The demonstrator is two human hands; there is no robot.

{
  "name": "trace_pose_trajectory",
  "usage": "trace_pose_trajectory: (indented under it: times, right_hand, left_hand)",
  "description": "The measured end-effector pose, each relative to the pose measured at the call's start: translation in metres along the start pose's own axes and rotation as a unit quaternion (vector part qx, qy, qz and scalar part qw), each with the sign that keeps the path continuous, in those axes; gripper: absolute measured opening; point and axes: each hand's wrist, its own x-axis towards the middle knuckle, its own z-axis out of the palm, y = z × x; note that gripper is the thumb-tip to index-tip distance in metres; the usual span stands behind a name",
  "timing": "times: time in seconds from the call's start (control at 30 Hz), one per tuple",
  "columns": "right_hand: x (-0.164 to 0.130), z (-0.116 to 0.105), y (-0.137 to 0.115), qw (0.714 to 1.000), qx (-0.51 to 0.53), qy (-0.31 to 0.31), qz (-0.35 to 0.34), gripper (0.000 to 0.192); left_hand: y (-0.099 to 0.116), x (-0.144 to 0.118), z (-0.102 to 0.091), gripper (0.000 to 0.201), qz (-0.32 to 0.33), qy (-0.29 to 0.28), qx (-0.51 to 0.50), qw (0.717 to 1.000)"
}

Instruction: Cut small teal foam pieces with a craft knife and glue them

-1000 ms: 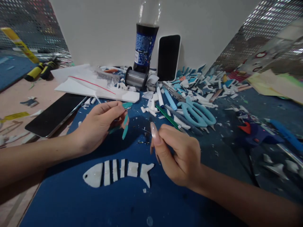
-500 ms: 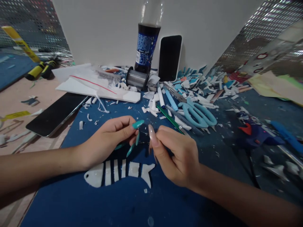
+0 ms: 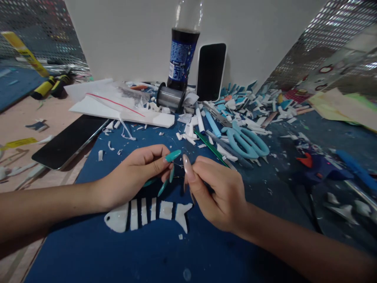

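Observation:
My left hand [image 3: 147, 167], with long teal nails, pinches a thin clear line, of which only faint traces show between the fingertips. Close beside it, my right hand [image 3: 219, 192], with long pinkish nails, has thumb and forefinger pressed together on the same line. The two thumb tips are almost touching. Just below the hands, a white fish cut into segments lies flat on the blue mat: a head [image 3: 117, 218] with an eye hole, several narrow body strips [image 3: 144, 211], and a forked tail [image 3: 183, 216]. A spool of clear line [image 3: 170, 97] lies behind.
Light-blue scissors [image 3: 246, 139], a green craft knife [image 3: 210, 146] and white scraps lie beyond my hands. A cola bottle [image 3: 182, 59] and an upright phone [image 3: 211, 72] stand at the back. Another phone [image 3: 70, 141] lies left; a purple glue gun [image 3: 322, 167] lies right.
My fingertips have drawn slightly closer together, the right hand shifting a little left. The fish pieces and everything around them stay in place.

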Motion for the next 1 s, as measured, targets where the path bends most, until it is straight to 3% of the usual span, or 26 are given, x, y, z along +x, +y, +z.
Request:
trace_pose_trajectory:
  times: [1.0]
  right_hand:
    - [-0.0003, 0.0004, 0.0, 1.0, 0.022, -0.01, 0.016, 0.034]
  left_hand:
    - [0.0007, 0.0004, -0.0003, 0.024, 0.001, -0.008, 0.002, 1.0]
